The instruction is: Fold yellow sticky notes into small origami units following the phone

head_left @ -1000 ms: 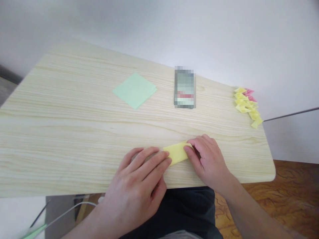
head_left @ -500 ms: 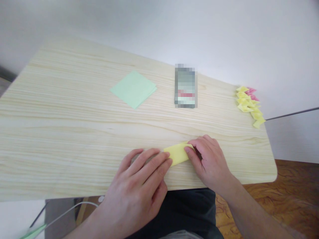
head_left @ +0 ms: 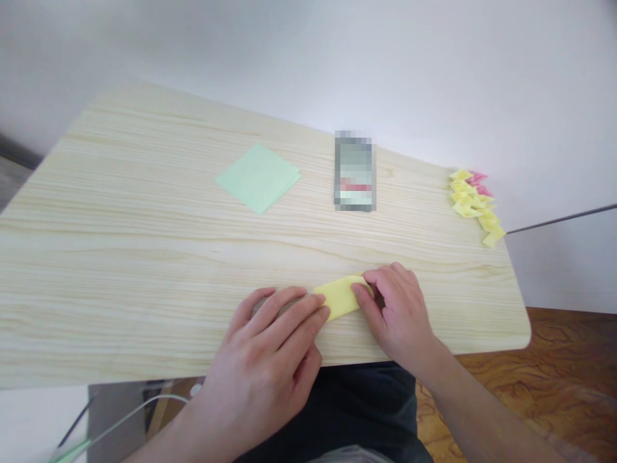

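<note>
A folded strip of yellow paper [head_left: 341, 296] lies near the front edge of the wooden table. My left hand [head_left: 270, 360] rests flat with its fingers stretched out, the fingertips pressing on the strip's left end. At the other end, my right hand [head_left: 398, 308] pinches the paper between thumb and forefinger. The right end curls up slightly under that pinch. My left palm hides part of the table's front edge.
Green square paper sheets [head_left: 259, 179] lie farther back on the table [head_left: 144, 257]. A blurred-out phone-like device [head_left: 355, 172] is beside them. Several yellow folded paper pieces [head_left: 467, 199] and pink ones [head_left: 479, 182] stand at the right edge, against the wall.
The view has shifted slightly. My right thumb has slid a little to the left along the yellow paper; my left hand stays pressed on it.
</note>
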A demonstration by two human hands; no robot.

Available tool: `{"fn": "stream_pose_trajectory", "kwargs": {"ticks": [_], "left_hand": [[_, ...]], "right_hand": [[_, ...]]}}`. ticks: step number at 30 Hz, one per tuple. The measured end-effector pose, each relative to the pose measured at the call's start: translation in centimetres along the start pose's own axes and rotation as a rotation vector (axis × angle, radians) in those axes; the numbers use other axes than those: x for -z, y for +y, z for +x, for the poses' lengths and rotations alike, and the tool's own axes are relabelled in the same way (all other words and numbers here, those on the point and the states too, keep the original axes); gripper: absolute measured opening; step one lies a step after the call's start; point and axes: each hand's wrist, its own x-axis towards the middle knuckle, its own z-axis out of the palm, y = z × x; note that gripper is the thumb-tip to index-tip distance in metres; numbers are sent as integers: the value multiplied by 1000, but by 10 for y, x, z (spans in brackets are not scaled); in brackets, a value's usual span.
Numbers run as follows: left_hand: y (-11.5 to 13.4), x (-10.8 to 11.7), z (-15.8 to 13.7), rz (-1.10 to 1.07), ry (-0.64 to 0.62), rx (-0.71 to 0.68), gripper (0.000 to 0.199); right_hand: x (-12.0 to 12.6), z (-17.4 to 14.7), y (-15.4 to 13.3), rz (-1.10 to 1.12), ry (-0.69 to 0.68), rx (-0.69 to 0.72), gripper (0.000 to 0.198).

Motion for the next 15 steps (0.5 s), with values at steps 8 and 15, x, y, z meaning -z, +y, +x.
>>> {"fn": "stream_pose_trajectory", "kwargs": {"ticks": [8,15], "left_hand": [[0,0,1,4,4,-3,44],[0,1,3,2,4,8,40]], "right_hand": [[-4,-2,0,94,83,-74,13],[-5,-4,-1,155,107,-113,33]]}}
